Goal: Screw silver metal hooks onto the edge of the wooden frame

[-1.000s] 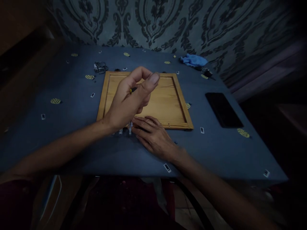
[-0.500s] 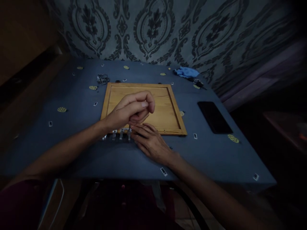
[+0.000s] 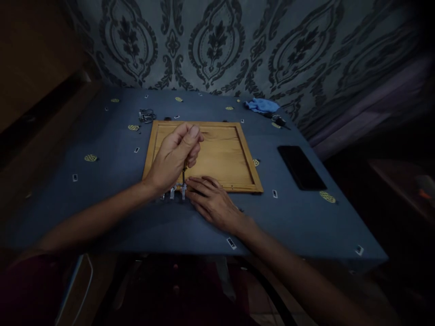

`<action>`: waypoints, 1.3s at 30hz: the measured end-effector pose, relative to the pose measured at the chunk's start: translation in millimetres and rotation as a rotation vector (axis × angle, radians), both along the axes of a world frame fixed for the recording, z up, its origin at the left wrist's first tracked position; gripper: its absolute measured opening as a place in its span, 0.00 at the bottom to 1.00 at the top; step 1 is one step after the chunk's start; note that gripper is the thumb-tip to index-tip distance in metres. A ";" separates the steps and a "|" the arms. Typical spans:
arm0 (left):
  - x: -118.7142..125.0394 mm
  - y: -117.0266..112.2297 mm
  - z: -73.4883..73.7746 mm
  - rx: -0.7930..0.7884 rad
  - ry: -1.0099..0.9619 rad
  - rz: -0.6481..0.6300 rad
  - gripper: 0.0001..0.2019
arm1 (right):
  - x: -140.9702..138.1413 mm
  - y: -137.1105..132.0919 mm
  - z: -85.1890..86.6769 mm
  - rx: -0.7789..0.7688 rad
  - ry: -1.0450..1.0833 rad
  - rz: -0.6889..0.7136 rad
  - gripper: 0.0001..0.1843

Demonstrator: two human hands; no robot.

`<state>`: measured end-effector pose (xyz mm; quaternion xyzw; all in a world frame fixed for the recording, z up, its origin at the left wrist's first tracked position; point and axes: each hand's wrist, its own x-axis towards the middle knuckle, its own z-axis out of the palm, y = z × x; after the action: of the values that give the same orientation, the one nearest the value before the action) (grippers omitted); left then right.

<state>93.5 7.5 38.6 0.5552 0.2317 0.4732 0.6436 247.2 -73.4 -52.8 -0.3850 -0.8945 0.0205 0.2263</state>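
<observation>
My left hand is closed, upright over the front edge of the wooden board. From under its fist the thin dark shaft of a screwdriver points down; the handle is hidden in the fingers. The shaft's lower end meets a small metal hook on a rail at the board's front edge, beside more such hooks. Stretched out flat, the fingers of my right hand lie on the board's front edge, fingertips close to the hook under the screwdriver.
The framed board lies on a blue patterned tablecloth. Behind its left corner is a small pile of metal pieces. A blue cloth and a dark object with a ring lie at the back right. A black phone lies to the right.
My left hand has turned about the screwdriver, its thumb going from pointing right to pointing up, and more of the shaft shows. My right hand stays in place.
</observation>
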 end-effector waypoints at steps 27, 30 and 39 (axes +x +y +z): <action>-12.2 -2.9 22.4 0.053 -0.048 -0.034 0.15 | 0.7 -0.6 -1.0 -0.051 -0.007 -0.018 0.19; -7.4 -4.1 13.1 0.029 -0.048 -0.026 0.16 | 0.7 -0.4 -1.7 -0.047 -0.018 -0.023 0.19; -3.6 -3.7 5.2 0.033 -0.050 0.027 0.20 | 0.1 0.3 -2.0 0.001 -0.004 -0.010 0.17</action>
<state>89.9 3.8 43.8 0.5503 0.2152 0.4995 0.6335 247.3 -73.1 -54.9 -0.3894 -0.8931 0.0180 0.2246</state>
